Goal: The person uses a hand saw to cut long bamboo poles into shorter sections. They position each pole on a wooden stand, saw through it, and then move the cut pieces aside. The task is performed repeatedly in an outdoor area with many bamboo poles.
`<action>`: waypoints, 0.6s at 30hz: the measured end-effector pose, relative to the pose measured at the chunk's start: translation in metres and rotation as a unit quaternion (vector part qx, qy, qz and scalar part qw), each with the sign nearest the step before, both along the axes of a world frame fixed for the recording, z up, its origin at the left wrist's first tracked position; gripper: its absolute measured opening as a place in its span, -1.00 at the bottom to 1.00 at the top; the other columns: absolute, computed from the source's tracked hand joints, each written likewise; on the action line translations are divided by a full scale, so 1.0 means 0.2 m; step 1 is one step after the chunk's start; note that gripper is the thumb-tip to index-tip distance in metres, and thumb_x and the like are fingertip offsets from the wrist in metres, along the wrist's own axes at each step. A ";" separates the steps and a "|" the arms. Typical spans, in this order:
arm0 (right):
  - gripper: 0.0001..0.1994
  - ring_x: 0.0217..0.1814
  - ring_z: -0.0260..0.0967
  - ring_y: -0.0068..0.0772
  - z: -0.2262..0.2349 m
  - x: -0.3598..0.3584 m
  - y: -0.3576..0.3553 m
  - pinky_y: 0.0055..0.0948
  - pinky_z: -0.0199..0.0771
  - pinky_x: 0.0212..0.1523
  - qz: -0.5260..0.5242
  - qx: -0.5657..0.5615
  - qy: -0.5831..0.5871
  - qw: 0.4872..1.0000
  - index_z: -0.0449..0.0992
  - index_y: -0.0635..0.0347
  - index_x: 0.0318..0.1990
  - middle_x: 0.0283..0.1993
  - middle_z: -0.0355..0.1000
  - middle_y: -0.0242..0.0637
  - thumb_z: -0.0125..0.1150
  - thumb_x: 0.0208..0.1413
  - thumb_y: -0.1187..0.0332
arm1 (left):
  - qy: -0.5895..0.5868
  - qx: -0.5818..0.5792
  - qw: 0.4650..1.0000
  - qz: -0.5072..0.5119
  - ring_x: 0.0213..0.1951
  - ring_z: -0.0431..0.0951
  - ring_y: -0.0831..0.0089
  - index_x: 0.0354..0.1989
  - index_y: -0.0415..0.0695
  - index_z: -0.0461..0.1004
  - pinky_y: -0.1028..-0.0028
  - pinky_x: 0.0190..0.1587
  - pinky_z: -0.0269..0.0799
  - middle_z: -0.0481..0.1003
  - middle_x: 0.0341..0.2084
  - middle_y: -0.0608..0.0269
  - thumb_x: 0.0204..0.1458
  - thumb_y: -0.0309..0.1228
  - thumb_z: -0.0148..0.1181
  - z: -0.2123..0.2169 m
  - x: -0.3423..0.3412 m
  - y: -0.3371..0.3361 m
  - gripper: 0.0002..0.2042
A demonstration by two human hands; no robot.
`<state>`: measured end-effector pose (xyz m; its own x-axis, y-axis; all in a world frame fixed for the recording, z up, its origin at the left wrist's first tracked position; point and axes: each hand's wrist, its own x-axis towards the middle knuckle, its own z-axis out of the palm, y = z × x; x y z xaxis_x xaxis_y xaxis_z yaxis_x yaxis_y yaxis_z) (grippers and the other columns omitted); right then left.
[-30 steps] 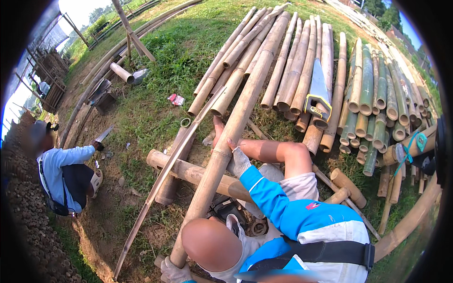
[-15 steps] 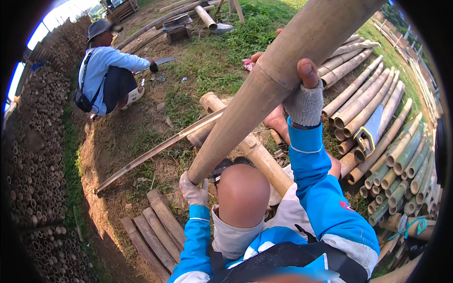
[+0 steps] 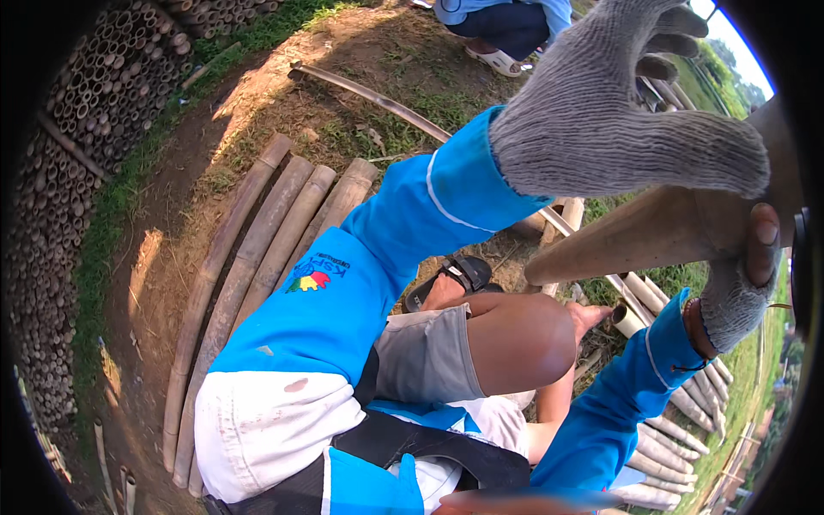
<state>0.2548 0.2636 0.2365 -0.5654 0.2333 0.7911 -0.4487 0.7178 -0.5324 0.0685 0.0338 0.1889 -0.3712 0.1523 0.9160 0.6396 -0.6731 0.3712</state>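
Observation:
A thick, tan bamboo pole slants across the right side, its narrower end hanging over the ground beyond my knee. My right hand, in a grey knit glove with a bare thumb tip, grips the pole from below near the right rim. Raised close to the camera is my left hand, in a full grey knit glove. Its fingers and thumb are spread apart, and it holds nothing. The left thumb overlaps the upper part of the pole in the view; whether it touches, I cannot tell.
Several bamboo poles lie side by side at left. A split bamboo strip rests on the soil. Stacked bamboo rises far left, and more poles lie at right. A person crouches at the top edge.
The view has swung left. My left hand has let go of the pole's lower end and risen beside its upper part. My right hand still holds the pole.

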 end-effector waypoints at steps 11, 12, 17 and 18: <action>0.05 0.54 0.27 -0.23 -0.77 -0.56 -0.44 -0.10 0.24 0.56 0.198 0.003 -0.403 0.893 0.26 0.24 0.53 0.45 0.38 -0.09 0.78 -0.06 0.05 | -0.319 0.135 0.938 -0.008 -0.16 0.71 0.37 0.19 -0.17 0.49 0.31 -0.12 0.74 0.62 -0.19 0.24 0.26 -0.14 0.48 0.02 -0.28 -0.53 -0.52; 0.04 0.47 0.35 -0.19 -0.89 -0.51 -0.41 -0.12 0.36 0.46 0.246 -0.062 -0.364 0.896 0.28 0.26 0.50 0.40 0.42 -0.07 0.77 -0.06 0.03 | -0.332 0.148 0.931 -0.006 -0.12 0.71 0.38 0.19 -0.15 0.49 0.29 -0.08 0.74 0.62 -0.18 0.23 0.25 -0.12 0.47 -0.04 -0.35 -0.58 -0.51; -0.11 0.23 0.57 -0.05 -1.15 -0.19 -0.16 -0.14 0.57 0.23 0.061 0.046 -0.325 0.943 0.42 0.26 0.36 0.18 0.54 -0.03 0.77 -0.08 0.06 | -0.486 0.143 0.860 0.062 0.09 0.64 0.20 0.41 -0.15 0.35 0.14 0.16 0.62 0.55 0.06 0.10 0.02 -0.04 0.62 -0.55 -0.58 -0.65 -0.16; -0.15 0.08 0.61 -0.01 -1.16 -0.16 -0.13 -0.14 0.62 0.08 0.021 0.096 -0.334 0.938 0.47 0.23 0.31 0.08 0.55 -0.05 0.75 -0.09 0.03 | -0.529 0.140 0.835 0.057 0.07 0.64 0.19 0.39 -0.14 0.36 0.13 0.16 0.62 0.54 0.04 0.11 0.01 -0.04 0.62 -0.67 -0.61 -0.62 -0.17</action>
